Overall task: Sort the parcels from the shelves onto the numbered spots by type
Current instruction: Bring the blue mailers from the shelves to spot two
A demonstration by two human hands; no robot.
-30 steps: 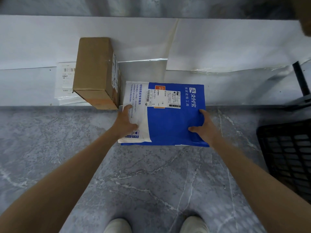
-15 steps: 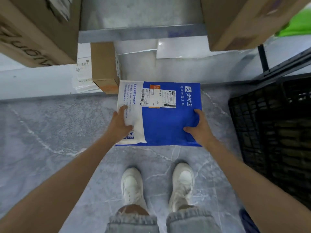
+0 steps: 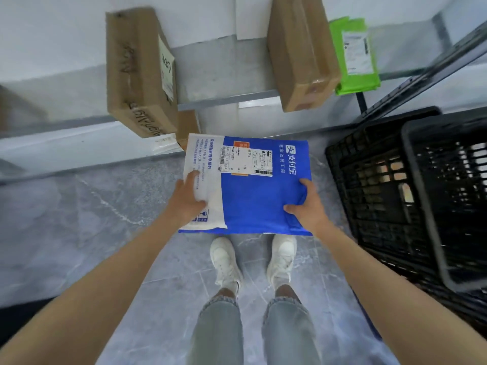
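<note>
Grey marble floor (image 3: 110, 233), blue mailer (image 3: 258, 196) held above white shoes (image 3: 226, 262), left hand (image 3: 188, 200) and right hand (image 3: 307, 206) gripping its sides, shelf boxes (image 3: 139, 72) beyond the mailer.

The blue mailer (image 3: 263, 201) reads "支付宝".

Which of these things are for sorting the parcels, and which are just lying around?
For the job:
- blue mailer, gripped by the left hand and right hand
- left box, right box, small box and green mailer, waiting on the shelves

Probably just lying about:
- black crate on the floor
- white paper on the shelf
</note>
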